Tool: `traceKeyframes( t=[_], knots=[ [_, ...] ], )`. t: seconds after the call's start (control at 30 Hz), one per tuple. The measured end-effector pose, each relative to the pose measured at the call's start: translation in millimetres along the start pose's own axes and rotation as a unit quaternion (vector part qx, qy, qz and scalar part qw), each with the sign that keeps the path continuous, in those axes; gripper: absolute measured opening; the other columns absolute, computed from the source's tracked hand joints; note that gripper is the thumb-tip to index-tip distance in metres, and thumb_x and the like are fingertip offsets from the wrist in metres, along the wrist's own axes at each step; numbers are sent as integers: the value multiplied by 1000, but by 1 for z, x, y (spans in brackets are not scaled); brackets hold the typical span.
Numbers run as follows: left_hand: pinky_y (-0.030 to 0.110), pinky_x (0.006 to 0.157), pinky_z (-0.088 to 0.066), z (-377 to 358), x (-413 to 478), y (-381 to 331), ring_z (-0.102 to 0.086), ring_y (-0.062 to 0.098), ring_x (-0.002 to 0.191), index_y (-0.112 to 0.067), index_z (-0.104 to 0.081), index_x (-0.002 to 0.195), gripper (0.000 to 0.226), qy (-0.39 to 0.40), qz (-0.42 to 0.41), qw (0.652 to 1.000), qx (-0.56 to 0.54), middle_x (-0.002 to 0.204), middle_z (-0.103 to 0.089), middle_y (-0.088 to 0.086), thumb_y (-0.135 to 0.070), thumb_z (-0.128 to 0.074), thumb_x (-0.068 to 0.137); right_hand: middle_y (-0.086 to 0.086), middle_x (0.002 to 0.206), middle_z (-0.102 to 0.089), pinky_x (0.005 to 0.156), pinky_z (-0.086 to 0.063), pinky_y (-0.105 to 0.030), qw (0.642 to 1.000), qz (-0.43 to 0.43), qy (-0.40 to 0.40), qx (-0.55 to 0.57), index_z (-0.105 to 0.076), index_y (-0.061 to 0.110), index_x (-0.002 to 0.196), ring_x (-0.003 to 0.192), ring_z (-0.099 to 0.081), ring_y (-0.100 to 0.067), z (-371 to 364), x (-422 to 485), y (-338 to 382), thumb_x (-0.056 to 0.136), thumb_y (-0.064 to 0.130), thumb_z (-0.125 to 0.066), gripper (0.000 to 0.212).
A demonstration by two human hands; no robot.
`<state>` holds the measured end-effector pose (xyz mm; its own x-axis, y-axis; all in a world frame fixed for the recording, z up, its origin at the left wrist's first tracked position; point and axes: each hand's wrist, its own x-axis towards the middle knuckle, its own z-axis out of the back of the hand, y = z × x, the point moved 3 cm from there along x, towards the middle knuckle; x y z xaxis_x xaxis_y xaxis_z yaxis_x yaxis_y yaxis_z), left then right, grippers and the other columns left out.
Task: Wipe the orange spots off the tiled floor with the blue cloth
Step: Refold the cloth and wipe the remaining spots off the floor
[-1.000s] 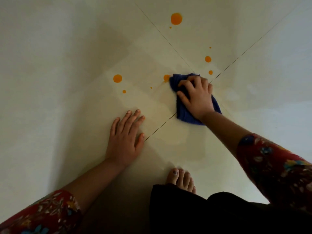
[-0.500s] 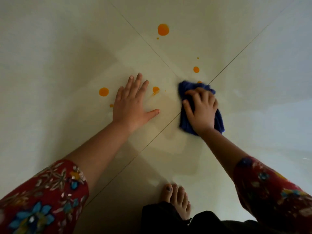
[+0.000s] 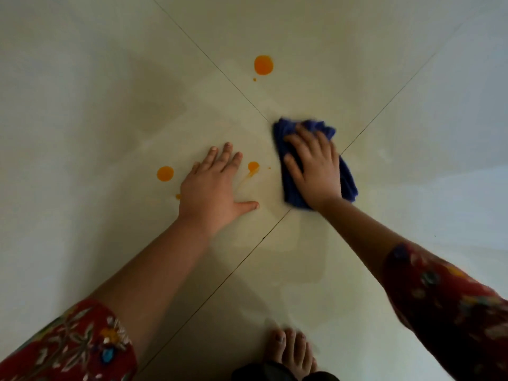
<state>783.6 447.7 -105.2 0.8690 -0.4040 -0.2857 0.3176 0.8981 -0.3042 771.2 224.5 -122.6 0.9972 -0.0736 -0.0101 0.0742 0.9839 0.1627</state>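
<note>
The blue cloth [image 3: 348, 180] lies bunched on the pale tiled floor [image 3: 110, 105], where the grout lines meet. My right hand [image 3: 313, 166] presses down on it with fingers spread. My left hand [image 3: 214, 188] rests flat on the floor to the cloth's left. A large orange spot [image 3: 263, 65] sits farther ahead with a tiny drop beside it. A smeared orange spot [image 3: 253, 166] lies between my hands. Another round orange spot [image 3: 165, 174] is left of my left hand, and a small drop [image 3: 178, 196] peeks out at that hand's edge.
My bare foot [image 3: 291, 350] stands on the floor at the bottom, below the right arm. A wet sheen marks the tiles around and below the cloth. Dark grout lines [image 3: 220, 287] run diagonally across the floor.
My left hand moved forward and now lies flat beside the smeared spot. The right hand pushed the cloth forward over the small spots by the grout crossing, which no longer show.
</note>
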Motion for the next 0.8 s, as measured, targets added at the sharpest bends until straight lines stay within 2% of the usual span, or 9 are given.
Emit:
traceKeyframes(
  t=[0.1,0.27,0.33,0.43,0.5,0.57,0.7,0.73,0.8],
  knots=[
    [37,119,-18,1,3,0,-4,14,150,-29,-11,154,106,-2,-4,1000,0,163,0,-8,-77,-57,71,7,158,-28,120,-10,-46,998,38,46,-15,-37,31,145,149,-14,-21,5,-29,-31,100,51,-26,50],
    [37,118,-22,0,1,0,-6,13,150,-30,-13,154,105,-14,-6,1000,7,163,-2,-9,-77,-56,71,8,162,-13,119,-4,-52,983,-183,7,9,-26,35,150,150,-1,-24,13,56,-60,100,51,-25,52],
    [37,118,-21,1,-1,1,-6,13,150,-30,-13,154,104,-17,-7,1000,8,163,-3,-8,-77,-56,71,6,163,-9,119,-3,-52,988,-150,25,-3,-20,35,152,150,1,-27,8,73,-25,101,48,-27,53],
    [37,119,-20,2,-2,-1,-6,14,150,-29,-15,154,103,-18,-6,1000,-3,163,-3,-7,-75,-58,72,5,163,-9,119,-1,-48,997,41,67,-26,-16,34,154,150,3,-26,-4,30,25,101,49,-21,55],
    [38,119,-19,2,-1,0,-5,14,150,-29,-13,154,104,-12,-6,1000,-5,163,-2,-7,-75,-58,72,8,163,-7,120,4,-44,988,120,93,-35,-13,35,154,150,7,-23,-2,-11,20,102,48,-17,54],
    [38,119,-20,1,0,1,-5,14,150,-29,-13,154,104,-13,-9,1000,-7,163,-2,-8,-75,-58,72,9,162,-8,121,1,-44,990,100,91,-37,-13,37,154,150,3,-22,4,-12,-8,102,47,-16,53],
    [38,119,-21,0,1,1,-5,13,150,-30,-13,154,104,-1,-8,1000,-9,163,-2,-8,-76,-57,72,7,163,-6,121,-2,-48,994,-92,47,-24,-11,35,154,150,4,-23,5,43,-18,103,46,-16,53],
    [38,119,-20,1,-1,2,-5,13,150,-30,-14,154,103,0,-7,1000,-10,163,-2,-8,-75,-57,73,6,163,-6,121,-2,-48,994,-93,44,-22,-11,34,154,150,3,-25,3,46,-1,102,46,-17,53],
    [39,119,-16,4,-9,9,-7,14,150,-29,-19,154,96,-40,-18,999,-7,163,-6,-7,-72,-55,76,3,163,-10,120,-5,-49,998,7,48,-26,-16,30,154,150,0,-27,-4,26,35,101,45,-15,55]
  ],
)
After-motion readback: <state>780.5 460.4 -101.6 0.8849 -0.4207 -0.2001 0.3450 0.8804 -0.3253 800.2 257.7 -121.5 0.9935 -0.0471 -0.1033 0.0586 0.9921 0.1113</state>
